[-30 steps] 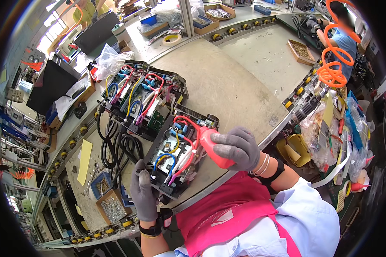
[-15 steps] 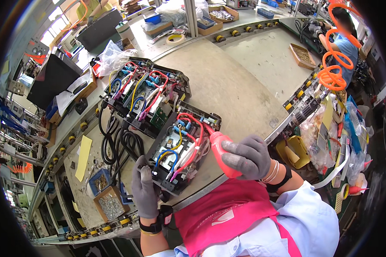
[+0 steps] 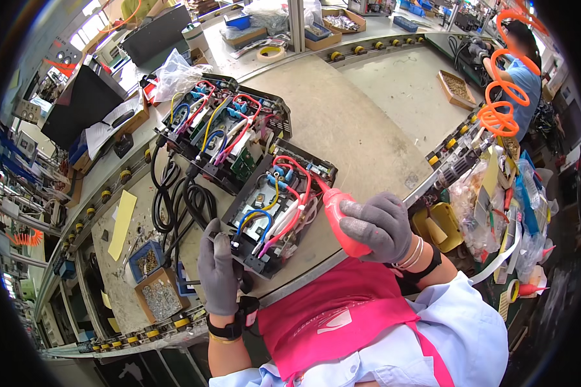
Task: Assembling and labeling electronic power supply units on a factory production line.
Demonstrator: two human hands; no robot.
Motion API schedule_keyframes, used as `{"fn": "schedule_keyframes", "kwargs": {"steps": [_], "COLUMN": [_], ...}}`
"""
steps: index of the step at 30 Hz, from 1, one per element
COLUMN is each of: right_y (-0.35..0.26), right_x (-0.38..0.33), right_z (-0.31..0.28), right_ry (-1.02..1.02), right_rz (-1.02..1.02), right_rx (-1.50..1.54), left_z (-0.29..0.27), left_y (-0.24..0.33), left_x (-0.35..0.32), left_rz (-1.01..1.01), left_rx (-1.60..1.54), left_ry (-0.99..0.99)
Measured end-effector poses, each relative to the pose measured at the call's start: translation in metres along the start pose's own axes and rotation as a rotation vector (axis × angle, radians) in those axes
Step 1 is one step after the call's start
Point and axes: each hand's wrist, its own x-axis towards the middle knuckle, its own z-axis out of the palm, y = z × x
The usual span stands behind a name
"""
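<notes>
Right of the open wired chassis (image 3: 263, 201), the right hand (image 3: 382, 226) clasps a red squeeze bottle (image 3: 340, 220) slanting toward the far-right corner; the left hand (image 3: 218, 274), grip unclear, meets the near-left corner.

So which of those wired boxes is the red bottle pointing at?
The front wired box, nearest the pink apron; the rest sit farther back, away from the red bottle.

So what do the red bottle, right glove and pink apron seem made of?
Bottle: probably soft plastic, slightly glossy; its smooth body tapers to a slim nozzle. Right glove: matt grey, likely knit fabric, possibly coated, as it hugs the fingers. Apron: apparently cloth, dull finish, judging by its soft folds; fibre unclear.
</notes>
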Motion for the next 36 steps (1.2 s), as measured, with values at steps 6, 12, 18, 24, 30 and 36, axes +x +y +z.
{"fn": "schedule_keyframes", "kwargs": {"steps": [6,12,18,24,30,36], "right_y": [-0.004,0.0,-0.002,0.006,0.019,0.023], "right_x": [-0.001,0.003,-0.014,-0.039,-0.052,-0.051], "right_z": [-0.002,-0.01,-0.037,-0.042,-0.013,-0.005], "right_ry": [-0.004,-0.108,0.205,0.159,0.147,0.156], "right_rz": [0.001,0.044,0.221,0.177,0.176,0.178], "right_rx": [-0.025,-0.013,0.145,0.077,0.135,0.147], "left_z": [-0.001,0.004,0.006,0.005,-0.001,-0.005], "left_y": [-0.006,0.001,0.006,0.005,-0.023,-0.026], "left_x": [0.0,-0.002,-0.004,-0.001,0.007,0.006], "left_rz": [0.031,0.0,-0.005,-0.001,0.078,0.079], "left_rx": [0.022,-0.049,-0.008,0.051,0.041,0.095], "left_ry": [0.008,0.008,0.04,0.036,0.082,0.082]}}
